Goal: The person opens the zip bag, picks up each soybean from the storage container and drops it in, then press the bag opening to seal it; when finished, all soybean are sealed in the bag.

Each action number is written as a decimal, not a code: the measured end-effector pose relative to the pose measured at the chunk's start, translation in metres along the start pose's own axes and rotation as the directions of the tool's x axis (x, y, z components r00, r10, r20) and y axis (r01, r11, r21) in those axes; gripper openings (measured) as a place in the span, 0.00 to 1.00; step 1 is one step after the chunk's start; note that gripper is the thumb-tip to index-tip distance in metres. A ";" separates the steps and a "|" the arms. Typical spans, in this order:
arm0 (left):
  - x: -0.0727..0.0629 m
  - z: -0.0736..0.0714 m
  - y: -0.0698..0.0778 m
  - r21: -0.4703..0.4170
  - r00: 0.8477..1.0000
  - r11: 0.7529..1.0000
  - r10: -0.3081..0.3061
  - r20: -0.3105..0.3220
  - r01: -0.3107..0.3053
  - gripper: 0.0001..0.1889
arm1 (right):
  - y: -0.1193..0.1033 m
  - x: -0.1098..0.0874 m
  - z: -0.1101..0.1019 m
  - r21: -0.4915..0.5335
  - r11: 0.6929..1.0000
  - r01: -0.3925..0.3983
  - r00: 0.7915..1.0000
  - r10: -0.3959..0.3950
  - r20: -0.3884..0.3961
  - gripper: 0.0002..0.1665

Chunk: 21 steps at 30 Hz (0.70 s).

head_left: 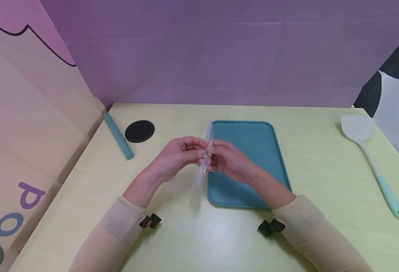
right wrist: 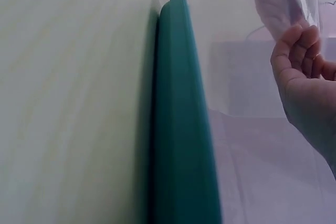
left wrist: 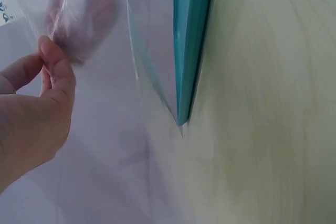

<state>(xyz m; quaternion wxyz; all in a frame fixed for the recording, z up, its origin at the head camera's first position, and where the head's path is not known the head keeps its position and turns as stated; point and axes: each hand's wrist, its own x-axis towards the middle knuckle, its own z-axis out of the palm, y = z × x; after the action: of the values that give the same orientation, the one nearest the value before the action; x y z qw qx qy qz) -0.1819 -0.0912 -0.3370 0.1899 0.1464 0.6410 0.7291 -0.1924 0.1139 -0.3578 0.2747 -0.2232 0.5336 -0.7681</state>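
Between both hands a clear plastic bag [head_left: 203,172] is held upright over the left edge of a teal tray [head_left: 250,162]. My left hand [head_left: 180,156] pinches one side of the bag between thumb and fingers. From the other side my right hand [head_left: 231,160] pinches it too, fingertips close to the left ones. In the left wrist view the bag [left wrist: 100,14] looks thin and see-through, with the other hand showing through it. A few small yellowish bits [head_left: 213,171] show just below the right fingers, partly hidden.
At the far left lie a teal stick [head_left: 118,136] and a black round disc [head_left: 139,131]. A spatula [head_left: 373,158] with a pale head and mint handle lies at the right. A purple panel [head_left: 220,56] stands along the table's back edge.
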 end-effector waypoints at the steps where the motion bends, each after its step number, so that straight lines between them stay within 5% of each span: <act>1: 0.000 0.000 0.000 0.020 1.000 1.000 0.001 -0.006 -0.001 0.13 | 0.000 0.000 0.000 -0.011 1.000 -0.003 1.000 0.002 -0.009 0.16; 9: 0.001 0.000 0.001 0.086 0.999 0.996 0.009 -0.053 -0.004 0.13 | -0.001 0.000 0.000 -0.059 0.998 -0.013 0.998 0.009 -0.069 0.14; 15: 0.001 -0.005 0.003 0.158 0.993 0.987 -0.017 -0.115 0.035 0.14 | -0.004 -0.001 -0.003 -0.146 0.989 -0.030 0.980 0.000 -0.198 0.13; 21: -0.003 -0.007 0.004 0.366 0.988 0.930 0.069 -0.139 -0.013 0.09 | -0.007 -0.002 -0.006 -0.290 0.954 -0.077 0.971 0.005 -0.241 0.13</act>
<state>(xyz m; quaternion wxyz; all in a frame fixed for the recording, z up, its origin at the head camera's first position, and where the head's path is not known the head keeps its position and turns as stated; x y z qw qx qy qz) -0.1832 -0.0994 -0.3338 0.0955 0.1372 0.7743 0.6103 -0.1964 0.1213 -0.3538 0.1883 -0.1572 0.6765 -0.6944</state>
